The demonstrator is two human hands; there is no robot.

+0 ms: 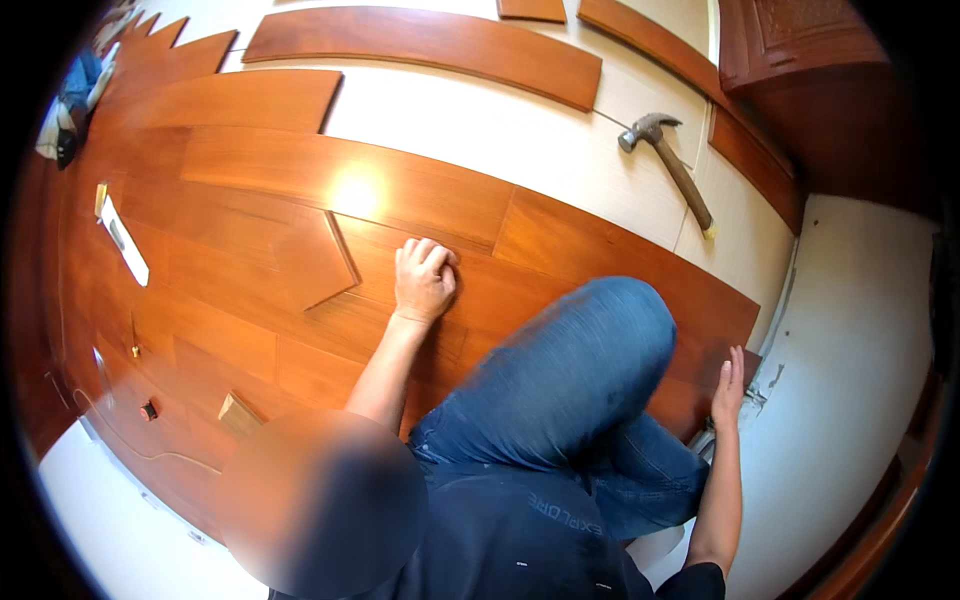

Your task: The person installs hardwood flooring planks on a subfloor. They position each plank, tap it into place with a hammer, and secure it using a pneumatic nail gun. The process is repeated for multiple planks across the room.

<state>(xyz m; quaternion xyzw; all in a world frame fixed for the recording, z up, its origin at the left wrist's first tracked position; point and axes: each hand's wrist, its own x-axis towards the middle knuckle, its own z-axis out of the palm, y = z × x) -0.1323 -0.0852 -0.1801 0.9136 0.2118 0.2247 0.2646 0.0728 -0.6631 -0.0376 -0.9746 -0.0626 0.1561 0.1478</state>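
Note:
My left hand point(425, 278) rests on the laid wood floor point(400, 235) with its fingers curled in, and nothing shows in it. Just left of it, a loose short board point(315, 262) lies on top of the floor. Over by the white wall point(850, 300), my right hand point(730, 388) is open, its fingers stretched out beside the end of a floorboard point(690, 365). Whether the palm touches the board or the wall I cannot tell. My bent knee point(600, 340) lies between the two hands.
A claw hammer point(672, 165) lies on the pale underlay point(450, 110) at the far right. Loose planks point(430, 45) lie beyond. At left are a white tool with a long flat blade point(125, 240), a wood block point(238, 412) and a small red-and-black object point(149, 410).

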